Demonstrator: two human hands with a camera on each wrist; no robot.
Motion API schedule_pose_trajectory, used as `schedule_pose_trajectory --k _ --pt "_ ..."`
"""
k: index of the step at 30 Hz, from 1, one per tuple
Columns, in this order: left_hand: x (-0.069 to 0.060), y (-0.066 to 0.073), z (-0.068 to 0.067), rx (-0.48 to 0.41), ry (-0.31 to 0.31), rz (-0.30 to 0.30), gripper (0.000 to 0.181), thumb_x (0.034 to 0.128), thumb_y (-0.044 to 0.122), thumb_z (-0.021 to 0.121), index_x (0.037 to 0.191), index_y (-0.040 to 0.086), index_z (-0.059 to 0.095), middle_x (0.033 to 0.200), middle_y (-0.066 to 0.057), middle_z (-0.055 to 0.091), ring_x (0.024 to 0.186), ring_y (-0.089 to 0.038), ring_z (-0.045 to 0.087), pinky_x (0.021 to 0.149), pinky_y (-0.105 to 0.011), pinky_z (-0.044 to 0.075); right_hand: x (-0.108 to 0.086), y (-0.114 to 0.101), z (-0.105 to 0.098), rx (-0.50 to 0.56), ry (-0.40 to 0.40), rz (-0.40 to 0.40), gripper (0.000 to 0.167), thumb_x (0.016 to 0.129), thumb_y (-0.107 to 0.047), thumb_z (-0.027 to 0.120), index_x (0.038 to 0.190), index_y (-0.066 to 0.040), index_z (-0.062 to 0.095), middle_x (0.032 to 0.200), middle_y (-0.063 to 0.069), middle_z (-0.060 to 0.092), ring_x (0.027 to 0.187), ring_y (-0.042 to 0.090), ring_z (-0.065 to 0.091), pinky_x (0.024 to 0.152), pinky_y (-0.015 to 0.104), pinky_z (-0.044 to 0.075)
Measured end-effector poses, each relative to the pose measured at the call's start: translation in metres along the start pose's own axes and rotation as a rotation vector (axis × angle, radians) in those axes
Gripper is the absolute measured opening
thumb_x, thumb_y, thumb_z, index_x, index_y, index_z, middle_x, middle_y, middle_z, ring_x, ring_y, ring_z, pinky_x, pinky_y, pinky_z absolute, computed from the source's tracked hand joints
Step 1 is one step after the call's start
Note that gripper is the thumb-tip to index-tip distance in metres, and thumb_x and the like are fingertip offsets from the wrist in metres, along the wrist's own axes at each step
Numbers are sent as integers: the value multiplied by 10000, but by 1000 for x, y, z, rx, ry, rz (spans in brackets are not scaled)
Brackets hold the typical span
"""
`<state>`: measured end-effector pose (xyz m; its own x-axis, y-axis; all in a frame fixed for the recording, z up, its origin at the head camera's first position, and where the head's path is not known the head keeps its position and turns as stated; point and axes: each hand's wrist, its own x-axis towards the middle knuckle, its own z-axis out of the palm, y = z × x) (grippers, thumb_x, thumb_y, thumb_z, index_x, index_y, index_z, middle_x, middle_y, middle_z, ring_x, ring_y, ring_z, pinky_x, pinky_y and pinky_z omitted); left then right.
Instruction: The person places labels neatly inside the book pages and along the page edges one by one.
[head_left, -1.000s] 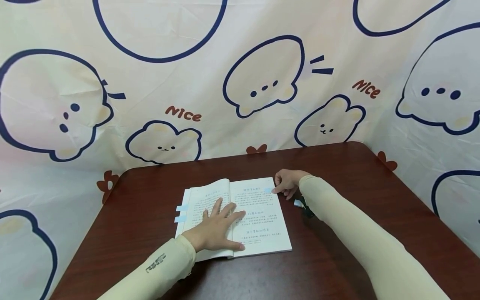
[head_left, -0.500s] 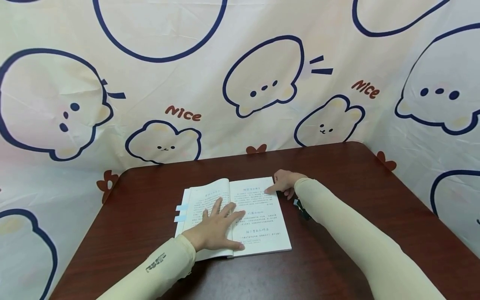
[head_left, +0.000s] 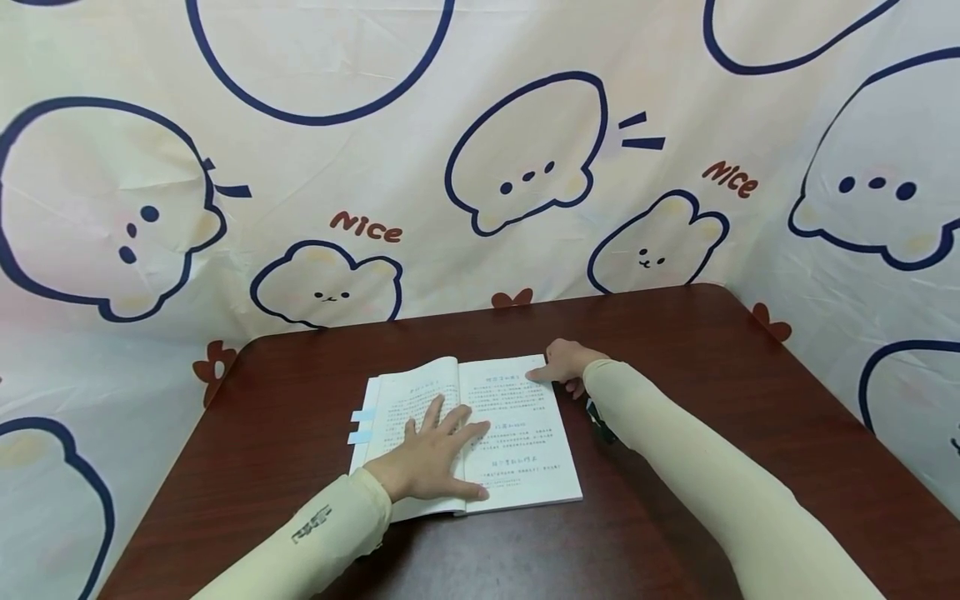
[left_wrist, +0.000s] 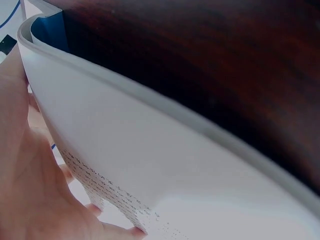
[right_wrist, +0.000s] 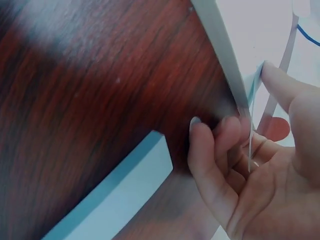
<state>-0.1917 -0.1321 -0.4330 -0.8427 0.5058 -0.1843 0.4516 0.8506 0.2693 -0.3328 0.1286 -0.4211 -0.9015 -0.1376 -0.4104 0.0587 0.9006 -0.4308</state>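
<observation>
An open book (head_left: 517, 433) lies on the brown table, printed pages facing up. My left hand (head_left: 420, 467) rests with fingers spread across the left page and the fold. At the upper right edge of the right page, my right hand (head_left: 568, 365) has its thumb on the paper and its other fingers curled beside the edge. In the right wrist view a thin pale-blue sticky tab (right_wrist: 253, 92), seen nearly edge-on, runs from under the thumb past the book's corner. Two light-blue tabs (head_left: 362, 437) stick out from the book's left edge.
A pale-blue block (right_wrist: 122, 192), perhaps a pad of sticky tabs, lies on the table (right_wrist: 100, 100) near the right hand. The right forearm hides part of the table (head_left: 285, 400) to the right of the book. A patterned cloth (head_left: 480, 275) hangs behind it.
My right hand has shifted slightly left, its thumb moving from the page's edge further onto the paper, over where the blue tab showed. My left hand and the book stay put.
</observation>
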Motion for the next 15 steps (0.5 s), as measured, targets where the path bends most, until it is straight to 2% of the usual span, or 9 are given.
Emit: schedule_pose_trajectory --k 5,8,11,15 --pt "-1 0 -2 -3 2 -3 965 754 748 712 1554 312 396 1648 -56 299 1551 -485 81 1074 -819 223 0 2 -6 72 -41 -39 339 952 -369 694 859 -80 545 728 54 533 582 164 540 561 299 583" --pt "-1 0 -2 -11 0 -3 966 752 743 718 1554 311 395 1650 -59 296 1553 -483 76 1074 -821 220 1 7 -9 134 -82 -68 355 987 -282 661 753 -110 457 651 23 486 534 136 518 576 303 594" --pt "-1 0 -1 -12 -3 -3 968 753 746 715 1556 315 390 1654 -58 291 1556 -479 70 1079 -818 216 1 12 -12 170 -118 -95 345 1011 -220 628 742 -122 436 634 12 480 525 120 516 595 306 604" --pt "-1 0 -1 -11 -2 -1 969 752 751 711 1558 319 387 1655 -56 288 1556 -477 68 1081 -816 216 -2 15 -15 185 -146 -120 293 1002 -211 641 792 -108 465 661 15 496 547 112 525 622 304 610"
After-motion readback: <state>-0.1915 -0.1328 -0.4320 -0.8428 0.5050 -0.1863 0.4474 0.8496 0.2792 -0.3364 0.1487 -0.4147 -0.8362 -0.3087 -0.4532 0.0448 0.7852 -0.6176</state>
